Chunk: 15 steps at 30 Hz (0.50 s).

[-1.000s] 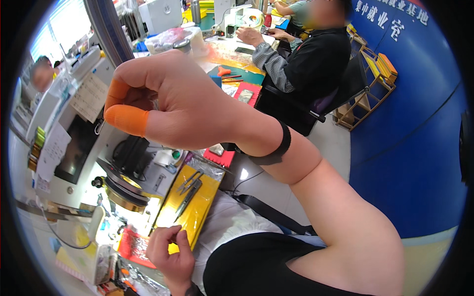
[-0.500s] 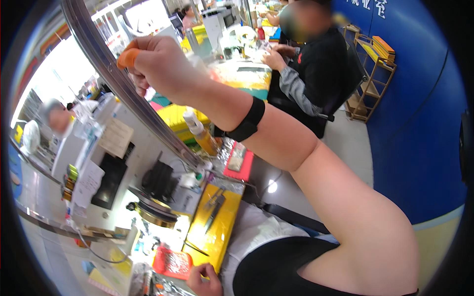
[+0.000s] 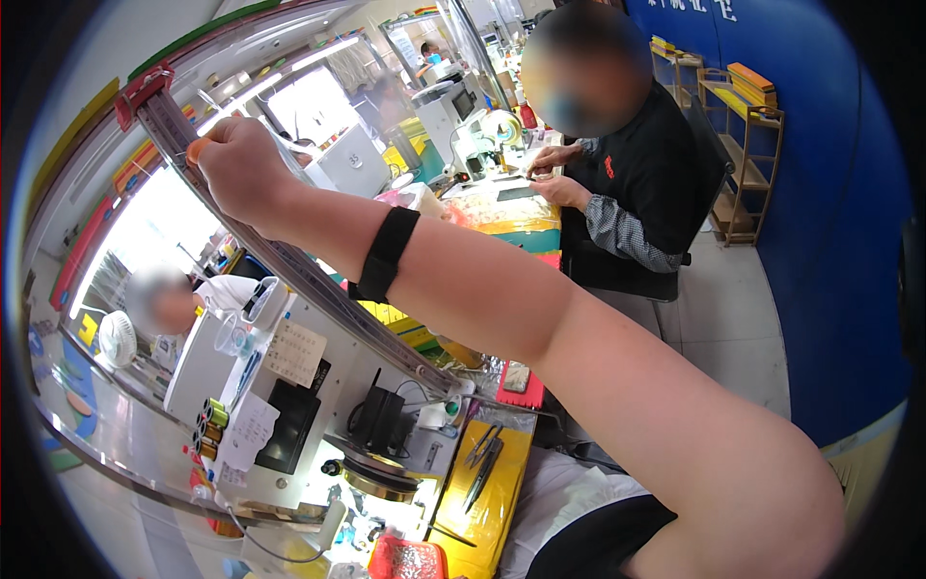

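My right arm stretches from the lower right to the upper left, with a black strap (image 3: 390, 253) around the forearm. High up beside a metal post (image 3: 280, 259), my right hand (image 3: 239, 176) is closed in a fist. An orange finger cover (image 3: 199, 151) sits on one digit. Whatever the fingers pinch is hidden or too small to name. My left hand is out of view. Below the arm, scissors (image 3: 484, 445) and a dark slim tool (image 3: 481, 477) lie on a yellow-covered board (image 3: 461, 522).
A red bead tray (image 3: 422, 562), a round lamp-lit stand (image 3: 380, 473) and thread spools (image 3: 209, 427) are on the bench. A co-worker in black (image 3: 641, 183) sits at the far bench, hands together. A wooden shelf rack (image 3: 745, 159) stands by the blue wall.
My right hand has moved left and slightly down in view, still closed beside the post. My left hand, seen at the lower edge before, has left the picture. The view has shifted.
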### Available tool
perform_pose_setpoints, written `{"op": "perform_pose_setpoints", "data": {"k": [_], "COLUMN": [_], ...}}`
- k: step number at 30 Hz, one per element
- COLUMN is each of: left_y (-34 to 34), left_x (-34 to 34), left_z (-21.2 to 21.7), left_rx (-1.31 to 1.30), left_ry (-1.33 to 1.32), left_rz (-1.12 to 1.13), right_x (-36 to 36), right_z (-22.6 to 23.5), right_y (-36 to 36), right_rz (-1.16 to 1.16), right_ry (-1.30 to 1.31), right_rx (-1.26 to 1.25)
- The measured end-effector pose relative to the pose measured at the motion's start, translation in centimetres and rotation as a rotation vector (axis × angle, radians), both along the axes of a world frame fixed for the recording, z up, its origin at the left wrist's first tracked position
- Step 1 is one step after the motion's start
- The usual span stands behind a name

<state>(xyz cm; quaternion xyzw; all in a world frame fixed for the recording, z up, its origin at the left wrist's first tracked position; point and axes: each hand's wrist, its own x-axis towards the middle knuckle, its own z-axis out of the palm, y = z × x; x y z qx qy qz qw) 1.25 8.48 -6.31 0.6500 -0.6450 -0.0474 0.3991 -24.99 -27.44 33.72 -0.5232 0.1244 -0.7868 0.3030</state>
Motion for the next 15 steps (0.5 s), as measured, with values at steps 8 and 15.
{"op": "perform_pose_setpoints", "data": {"k": [8,15], "left_y": [-0.5,0.7], "left_x": [-0.3,-0.4], "left_z": [-0.3,-0.4], "left_rx": [-0.021,-0.042], "left_ry": [-0.030,-0.020], "left_rz": [-0.011,-0.016], "right_x": [-0.1,-0.2], "right_z": [0.7,-0.7], "right_y": [-1.2,-0.2], "right_rz": [-0.148,-0.158], "right_ry": [0.042,0.144], "right_rx": [0.140,0.157]}}
